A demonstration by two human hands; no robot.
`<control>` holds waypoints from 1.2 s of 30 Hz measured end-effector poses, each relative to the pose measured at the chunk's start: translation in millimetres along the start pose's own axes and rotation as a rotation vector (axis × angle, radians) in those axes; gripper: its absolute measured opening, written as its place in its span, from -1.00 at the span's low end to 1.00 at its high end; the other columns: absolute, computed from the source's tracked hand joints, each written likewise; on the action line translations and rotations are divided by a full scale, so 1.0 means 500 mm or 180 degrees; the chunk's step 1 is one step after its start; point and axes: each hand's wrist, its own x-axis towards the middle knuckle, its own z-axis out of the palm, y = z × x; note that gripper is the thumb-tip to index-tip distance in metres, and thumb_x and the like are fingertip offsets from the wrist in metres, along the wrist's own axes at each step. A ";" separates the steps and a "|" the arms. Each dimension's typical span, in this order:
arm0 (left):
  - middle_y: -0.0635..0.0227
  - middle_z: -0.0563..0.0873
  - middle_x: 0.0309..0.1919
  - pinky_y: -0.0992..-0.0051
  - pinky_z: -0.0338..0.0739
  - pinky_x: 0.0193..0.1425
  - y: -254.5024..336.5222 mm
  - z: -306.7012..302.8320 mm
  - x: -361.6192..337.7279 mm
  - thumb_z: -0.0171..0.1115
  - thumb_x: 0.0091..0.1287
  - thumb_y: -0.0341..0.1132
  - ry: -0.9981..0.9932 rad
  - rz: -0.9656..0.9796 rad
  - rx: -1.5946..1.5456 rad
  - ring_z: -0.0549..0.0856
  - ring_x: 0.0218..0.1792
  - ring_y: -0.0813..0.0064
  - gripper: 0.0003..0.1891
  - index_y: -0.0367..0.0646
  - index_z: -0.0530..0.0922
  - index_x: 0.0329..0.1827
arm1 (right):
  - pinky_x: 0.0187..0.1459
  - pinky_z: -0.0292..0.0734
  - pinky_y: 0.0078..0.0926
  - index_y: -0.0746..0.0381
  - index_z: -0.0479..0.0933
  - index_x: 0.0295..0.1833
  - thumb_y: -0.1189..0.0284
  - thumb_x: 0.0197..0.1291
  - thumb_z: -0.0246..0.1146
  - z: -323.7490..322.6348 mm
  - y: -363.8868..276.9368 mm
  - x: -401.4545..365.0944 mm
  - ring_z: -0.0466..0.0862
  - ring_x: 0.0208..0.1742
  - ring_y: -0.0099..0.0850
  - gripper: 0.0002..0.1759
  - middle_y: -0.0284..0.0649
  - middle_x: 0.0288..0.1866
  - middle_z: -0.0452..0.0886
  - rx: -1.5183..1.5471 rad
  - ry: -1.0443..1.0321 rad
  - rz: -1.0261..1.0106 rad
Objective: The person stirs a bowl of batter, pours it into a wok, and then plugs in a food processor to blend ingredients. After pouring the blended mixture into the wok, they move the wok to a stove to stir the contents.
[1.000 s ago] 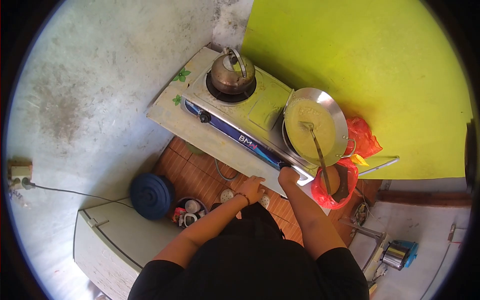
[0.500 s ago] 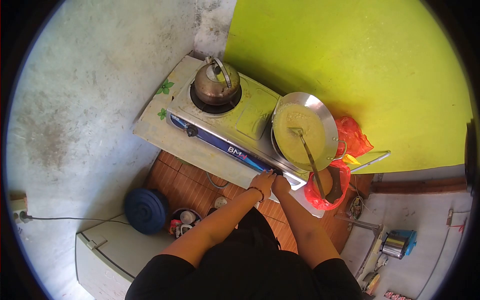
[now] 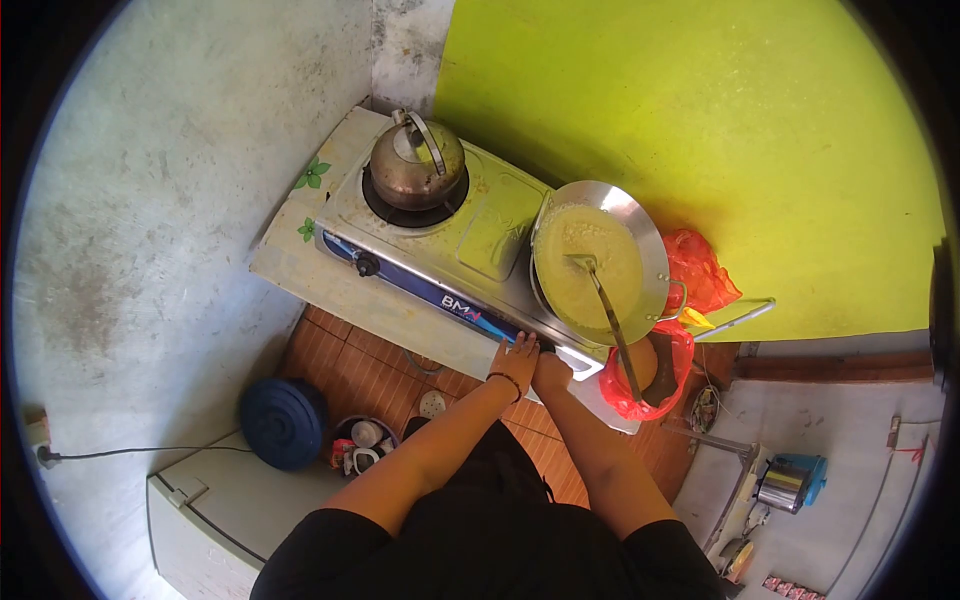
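Observation:
My left hand lies against the front panel of the two-burner gas stove, its fingers stretched out and a beaded bracelet at the wrist. Right beside it, my right hand is closed on the stove's right knob, which it mostly hides. Above my hands, a large wok on the right burner contains a pale yellow liquid with foam on top. A spatula leans in the wok, its handle sticking out toward me. On the left burner stands a metal kettle.
Red plastic bags lie right of the wok, one around a round brown object. Below left are a blue lidded bucket, a basin of cups and a white fridge. A rice cooker is at lower right.
The view has shifted slightly, so the stove and wok appear a little further left. My left hand's fingers are more spread on the panel; my right hand stays at the knob.

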 end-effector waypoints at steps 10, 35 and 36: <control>0.28 0.22 0.47 0.20 0.18 0.44 0.008 0.013 -0.007 0.04 0.30 -0.33 0.0458 -0.0233 -0.0384 0.23 0.46 0.28 -0.39 -0.15 0.20 0.45 | -0.35 0.44 -0.25 0.12 0.64 -0.32 0.34 0.14 0.12 0.028 0.008 0.016 0.70 -0.29 -0.33 -0.80 -0.22 -0.36 0.69 -0.0719 0.0543 -0.0724; 0.28 0.53 0.20 0.21 0.43 0.23 0.039 0.071 -0.031 0.17 0.19 -0.37 0.0374 -0.1072 -0.1619 0.54 0.20 0.23 -0.45 0.02 0.38 0.31 | -0.38 0.43 -0.22 0.20 0.61 -0.38 0.41 0.08 0.13 0.069 0.054 0.035 0.67 -0.40 -0.30 -0.84 -0.17 -0.45 0.66 -0.1192 0.1256 -0.1451; 0.27 0.53 0.20 0.20 0.43 0.23 0.041 0.079 -0.027 0.17 0.19 -0.37 0.0361 -0.1081 -0.1620 0.54 0.20 0.22 -0.45 0.02 0.38 0.31 | -0.37 0.44 -0.22 0.21 0.61 -0.37 0.42 0.07 0.14 0.067 0.055 0.029 0.68 -0.40 -0.30 -0.84 -0.17 -0.44 0.66 -0.1140 0.1297 -0.1471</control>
